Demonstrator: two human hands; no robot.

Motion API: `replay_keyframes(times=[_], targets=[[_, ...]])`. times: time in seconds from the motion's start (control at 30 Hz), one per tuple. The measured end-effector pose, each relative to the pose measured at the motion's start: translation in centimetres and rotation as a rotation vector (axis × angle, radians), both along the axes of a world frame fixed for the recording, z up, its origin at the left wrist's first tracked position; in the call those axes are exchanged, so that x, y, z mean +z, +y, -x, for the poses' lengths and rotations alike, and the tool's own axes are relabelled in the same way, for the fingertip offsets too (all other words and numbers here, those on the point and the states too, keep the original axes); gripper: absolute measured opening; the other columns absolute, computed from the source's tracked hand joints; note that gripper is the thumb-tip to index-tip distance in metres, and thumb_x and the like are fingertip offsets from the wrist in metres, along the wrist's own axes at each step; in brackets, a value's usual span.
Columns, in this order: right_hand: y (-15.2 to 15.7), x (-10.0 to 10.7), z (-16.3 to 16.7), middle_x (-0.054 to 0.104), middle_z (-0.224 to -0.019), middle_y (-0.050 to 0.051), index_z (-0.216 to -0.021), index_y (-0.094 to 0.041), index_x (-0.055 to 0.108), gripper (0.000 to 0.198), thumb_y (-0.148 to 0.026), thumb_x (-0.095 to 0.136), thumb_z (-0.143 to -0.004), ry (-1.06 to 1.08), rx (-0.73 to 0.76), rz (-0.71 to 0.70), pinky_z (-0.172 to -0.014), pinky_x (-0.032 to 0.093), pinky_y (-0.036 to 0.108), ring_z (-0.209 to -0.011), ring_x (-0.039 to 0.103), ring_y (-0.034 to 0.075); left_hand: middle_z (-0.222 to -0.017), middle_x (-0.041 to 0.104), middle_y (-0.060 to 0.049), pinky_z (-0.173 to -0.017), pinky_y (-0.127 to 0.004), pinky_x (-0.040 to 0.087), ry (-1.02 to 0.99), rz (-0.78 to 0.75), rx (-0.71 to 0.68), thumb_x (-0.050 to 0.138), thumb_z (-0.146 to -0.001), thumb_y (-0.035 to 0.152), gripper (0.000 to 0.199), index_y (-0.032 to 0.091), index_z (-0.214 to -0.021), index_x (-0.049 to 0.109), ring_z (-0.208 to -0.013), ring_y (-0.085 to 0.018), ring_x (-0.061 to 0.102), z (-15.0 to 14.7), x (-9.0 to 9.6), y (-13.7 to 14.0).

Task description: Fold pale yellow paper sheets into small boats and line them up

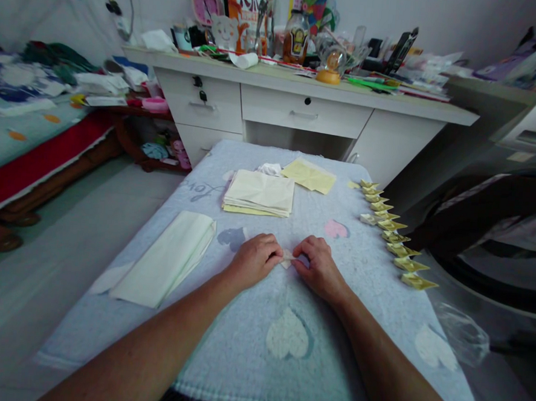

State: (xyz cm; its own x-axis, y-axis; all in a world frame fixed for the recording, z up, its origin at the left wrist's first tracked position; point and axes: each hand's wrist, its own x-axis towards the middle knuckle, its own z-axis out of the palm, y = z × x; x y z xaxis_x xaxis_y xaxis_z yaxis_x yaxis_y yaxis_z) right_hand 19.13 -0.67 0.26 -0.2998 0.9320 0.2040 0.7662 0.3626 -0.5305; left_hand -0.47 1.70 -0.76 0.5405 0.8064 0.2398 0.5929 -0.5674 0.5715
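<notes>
Pale blue cloth with heart prints covers the bench (235, 359), and at its middle a small piece of whitish paper (287, 260) sits between the person's two hands. The left hand (259, 257) is closed, thumb and forefinger pinching the paper's left side; the right hand (317, 267), fingers curled, grips the right end between thumb and fingertips. The paper is mostly hidden by the fingers, so its exact folds cannot be made out. Beyond the hands lies a stack of cream paper sheets (259, 191) with a yellow edge showing underneath. Just behind it are a crumpled white tissue (270, 169) and, to the right, some pale yellow sheets (309, 174). To the left, a thick folded bundle of greenish-white paper (167, 258) lies slantwise near the bench's edge. Along the right edge runs a line of yellow folded-paper boats (401, 250), close together, with a whiter folded piece (367, 219) beside them. Past the far end stands a white drawer unit (303, 111) carrying a glass jar (296, 39) and a pink clock (205, 7).
</notes>
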Motion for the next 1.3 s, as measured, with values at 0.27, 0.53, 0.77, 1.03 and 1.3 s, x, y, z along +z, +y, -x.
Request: replay_keyframes(times=[0.27,0.53,0.77,1.03,1.3], targets=[[0.0,0.2,0.6,0.059,-0.089,0.004,-0.082,-0.02,0.067,0.009,-0.021,0.059,-0.087,-0.069,-0.016,0.052,-0.081,0.031,0.033,-0.089,0.048,0.019,-0.079,0.06,-0.002,-0.073,-0.027,0.042,0.055,-0.004,0.019,0.058,-0.086,0.021,0.012,0.018,-0.075,0.064,-0.082,-0.017,0.056,-0.4,0.4,0.0],[-0.1,0.1,1.3,0.057,-0.092,0.005,-0.081,-0.02,0.065,0.012,-0.022,0.055,-0.088,-0.131,-0.094,0.087,-0.078,0.028,0.034,-0.091,0.044,0.02,-0.079,0.06,-0.003,-0.076,-0.03,0.039,0.085,-0.005,0.079,0.061,-0.083,0.025,0.011,0.019,-0.075,0.066,-0.083,-0.018,0.055,-0.3,0.8,0.0],[-0.1,0.2,1.5,0.055,-0.092,0.005,-0.08,-0.019,0.064,0.013,-0.022,0.054,-0.088,-0.153,-0.12,0.077,-0.077,0.028,0.035,-0.09,0.044,0.021,-0.078,0.059,-0.002,-0.074,-0.029,0.039,0.108,0.036,0.092,0.059,-0.083,0.021,0.012,0.019,-0.073,0.065,-0.082,-0.017,0.055,-0.4,0.8,0.3],[-0.1,0.1,1.8,0.056,-0.09,0.005,-0.077,-0.019,0.063,0.017,-0.028,0.055,-0.089,-0.168,-0.147,0.069,-0.079,0.028,0.035,-0.09,0.045,0.021,-0.081,0.058,-0.003,-0.078,-0.031,0.04,0.132,0.009,0.17,0.062,-0.08,0.023,0.008,0.019,-0.074,0.066,-0.086,-0.019,0.054,-0.8,0.7,0.0],[0.1,-0.1,2.1,0.056,-0.09,0.006,-0.074,-0.019,0.063,0.018,-0.031,0.059,-0.086,-0.159,-0.218,0.089,-0.077,0.029,0.035,-0.091,0.045,0.023,-0.08,0.057,-0.003,-0.081,-0.034,0.04,0.133,0.05,0.294,0.065,-0.076,0.025,0.008,0.02,-0.07,0.066,-0.086,-0.02,0.054,-1.2,0.5,-0.1]])
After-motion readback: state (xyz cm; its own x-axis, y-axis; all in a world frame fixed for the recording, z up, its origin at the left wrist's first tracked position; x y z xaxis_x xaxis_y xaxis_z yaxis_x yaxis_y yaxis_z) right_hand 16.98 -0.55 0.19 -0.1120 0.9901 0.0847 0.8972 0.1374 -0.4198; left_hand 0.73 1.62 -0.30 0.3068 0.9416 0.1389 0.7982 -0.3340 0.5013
